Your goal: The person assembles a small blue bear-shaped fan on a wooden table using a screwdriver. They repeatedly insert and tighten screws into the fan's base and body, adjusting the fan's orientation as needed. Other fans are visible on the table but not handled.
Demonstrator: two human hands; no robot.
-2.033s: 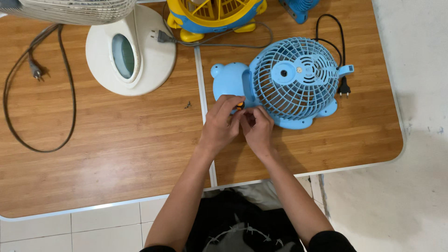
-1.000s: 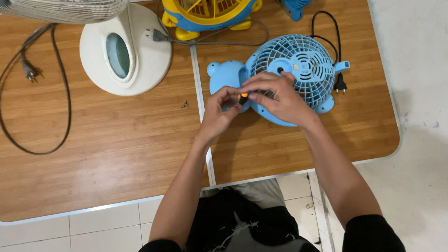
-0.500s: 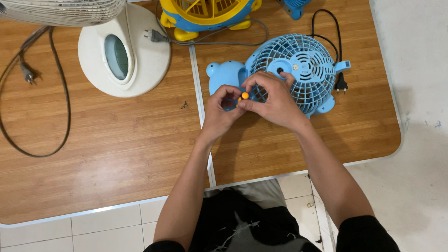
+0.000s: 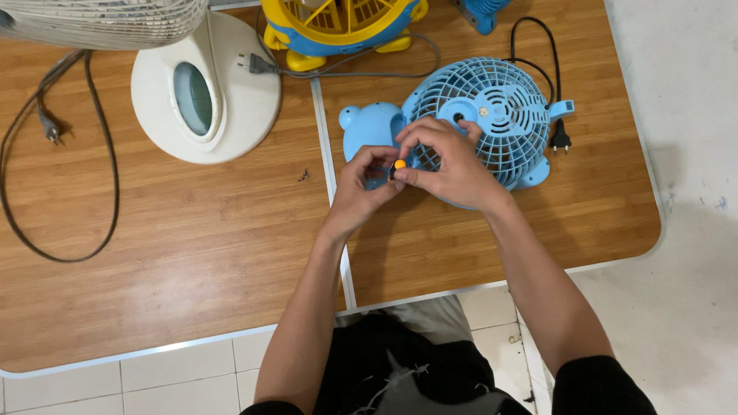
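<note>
Left hand: left hand (image 4: pixel 357 188) reaches up from 6 o'clock, fingers pinched on the small orange-tipped tool (image 4: pixel 398 166).
Right hand: right hand (image 4: pixel 452 163) lies over the blue fan (image 4: pixel 492 115), fingers closed on the same tool.
Tool axis: hidden; cannot tell.
Fan: lies flat on the table (image 4: pixel 192 230), grille up, base toward 9 o'clock.
Change: hands barely shifted since half a second ago.

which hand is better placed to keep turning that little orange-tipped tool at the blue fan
Right, probably: the right hand pinches the orange-tipped tool against the blue fan, while the left hand cups beside it.
</note>
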